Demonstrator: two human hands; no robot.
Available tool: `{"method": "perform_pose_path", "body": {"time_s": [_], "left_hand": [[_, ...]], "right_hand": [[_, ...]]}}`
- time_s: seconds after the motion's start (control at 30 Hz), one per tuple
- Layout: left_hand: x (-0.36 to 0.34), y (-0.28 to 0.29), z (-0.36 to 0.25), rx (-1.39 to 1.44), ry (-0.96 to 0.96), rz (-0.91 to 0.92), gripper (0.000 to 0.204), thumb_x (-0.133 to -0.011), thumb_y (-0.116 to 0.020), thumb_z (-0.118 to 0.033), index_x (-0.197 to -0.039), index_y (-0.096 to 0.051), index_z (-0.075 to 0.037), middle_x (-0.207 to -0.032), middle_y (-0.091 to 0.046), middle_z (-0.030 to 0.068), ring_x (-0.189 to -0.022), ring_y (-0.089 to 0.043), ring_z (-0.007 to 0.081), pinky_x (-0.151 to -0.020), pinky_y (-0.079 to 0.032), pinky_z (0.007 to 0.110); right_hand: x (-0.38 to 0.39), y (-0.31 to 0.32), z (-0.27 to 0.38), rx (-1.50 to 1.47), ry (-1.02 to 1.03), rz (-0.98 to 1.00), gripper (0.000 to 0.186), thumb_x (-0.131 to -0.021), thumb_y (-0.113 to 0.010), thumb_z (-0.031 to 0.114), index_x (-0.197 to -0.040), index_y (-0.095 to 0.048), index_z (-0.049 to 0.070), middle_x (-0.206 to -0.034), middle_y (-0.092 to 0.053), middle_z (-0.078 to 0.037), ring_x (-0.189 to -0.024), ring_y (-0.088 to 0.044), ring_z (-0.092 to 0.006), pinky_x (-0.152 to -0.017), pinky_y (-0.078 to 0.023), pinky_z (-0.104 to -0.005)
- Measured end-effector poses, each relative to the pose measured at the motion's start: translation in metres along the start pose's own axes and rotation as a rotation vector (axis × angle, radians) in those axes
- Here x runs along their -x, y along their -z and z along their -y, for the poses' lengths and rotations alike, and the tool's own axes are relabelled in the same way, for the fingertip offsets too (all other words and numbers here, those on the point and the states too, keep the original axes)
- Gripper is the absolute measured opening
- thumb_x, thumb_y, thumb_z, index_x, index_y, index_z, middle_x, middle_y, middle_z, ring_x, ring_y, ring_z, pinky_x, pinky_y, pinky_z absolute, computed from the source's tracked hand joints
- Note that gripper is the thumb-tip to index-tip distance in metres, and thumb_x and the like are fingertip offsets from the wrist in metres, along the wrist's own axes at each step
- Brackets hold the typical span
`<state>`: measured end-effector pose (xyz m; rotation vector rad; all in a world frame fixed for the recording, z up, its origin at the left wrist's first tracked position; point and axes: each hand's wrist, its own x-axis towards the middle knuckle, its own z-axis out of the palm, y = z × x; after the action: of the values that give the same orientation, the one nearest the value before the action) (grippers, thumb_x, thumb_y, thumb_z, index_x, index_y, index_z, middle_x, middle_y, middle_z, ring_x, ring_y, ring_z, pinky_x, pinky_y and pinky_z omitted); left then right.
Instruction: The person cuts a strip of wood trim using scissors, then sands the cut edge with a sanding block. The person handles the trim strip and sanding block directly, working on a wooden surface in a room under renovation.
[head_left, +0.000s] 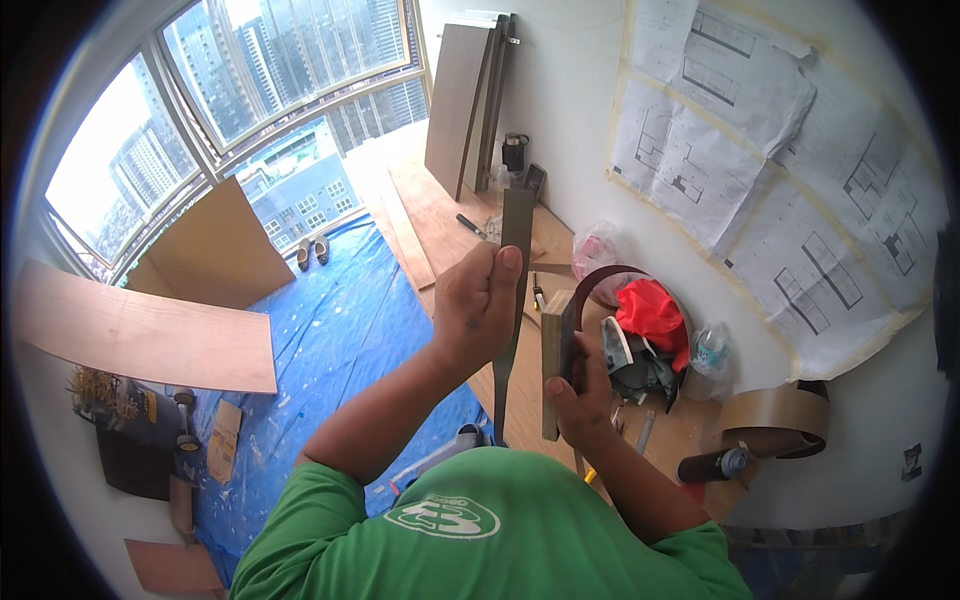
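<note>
My left hand [478, 308] is closed around a long, thin grey-brown strip [516, 225], its thumb pressed along it. The strip stands upright and its narrow lower end hangs down toward my chest. Just to the right, my right hand [588, 400] grips a short plywood piece [552, 370] by its dark-faced side, with pale layered edges showing. The strip and the plywood piece are held side by side, apart from each other. Both are above a wooden work surface [530, 405].
Right of my hands lie a red cloth [652, 312], a plastic bottle [710, 348], a dark flask [712, 465] and a brown banding roll [775, 415]. Tall boards [460, 110] lean on the wall. Blue sheeting [340, 340] covers the floor; a curved plywood sheet [150, 335] stands left.
</note>
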<state>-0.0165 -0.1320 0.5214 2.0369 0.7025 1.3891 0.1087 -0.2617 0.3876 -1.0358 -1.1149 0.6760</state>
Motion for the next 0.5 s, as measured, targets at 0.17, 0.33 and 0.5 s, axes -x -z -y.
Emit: {"method": "perform_pose_path", "body": {"time_s": [0.17,0.33,0.5], "left_hand": [[0.014,-0.015,0.007,-0.015,-0.006,0.033,0.032,-0.112,-0.057,-0.021,-0.087,-0.061,-0.002,-0.068,-0.061,0.0099,-0.06,-0.057,0.0165,-0.058,-0.047,0.036],[0.025,-0.025,0.007,0.023,-0.047,0.201,0.033,-0.113,-0.055,-0.023,-0.087,-0.057,-0.003,-0.068,-0.059,0.0171,-0.061,-0.062,0.037,-0.06,-0.049,0.044],[0.033,-0.028,0.017,0.023,-0.077,0.261,0.034,-0.113,-0.055,-0.024,-0.087,-0.057,-0.003,-0.071,-0.059,0.0149,-0.061,-0.059,0.0319,-0.061,-0.048,0.043]], "right_hand": [[-0.019,0.0,0.023,-0.083,0.05,-0.007,0.077,-0.102,-0.072,0.024,-0.157,-0.026,-0.005,-0.138,-0.054,-0.021,-0.119,-0.06,-0.0215,-0.101,-0.052,-0.0379],[-0.059,0.01,0.051,-0.023,0.098,-0.071,0.071,-0.102,-0.074,0.027,-0.153,-0.034,-0.004,-0.126,-0.062,-0.016,-0.101,-0.066,-0.0161,-0.084,-0.056,-0.0315],[-0.084,0.02,0.066,0.009,0.016,-0.129,0.064,-0.104,-0.073,0.032,-0.147,-0.043,-0.004,-0.124,-0.063,-0.013,-0.098,-0.067,-0.013,-0.081,-0.055,-0.0297]]}}
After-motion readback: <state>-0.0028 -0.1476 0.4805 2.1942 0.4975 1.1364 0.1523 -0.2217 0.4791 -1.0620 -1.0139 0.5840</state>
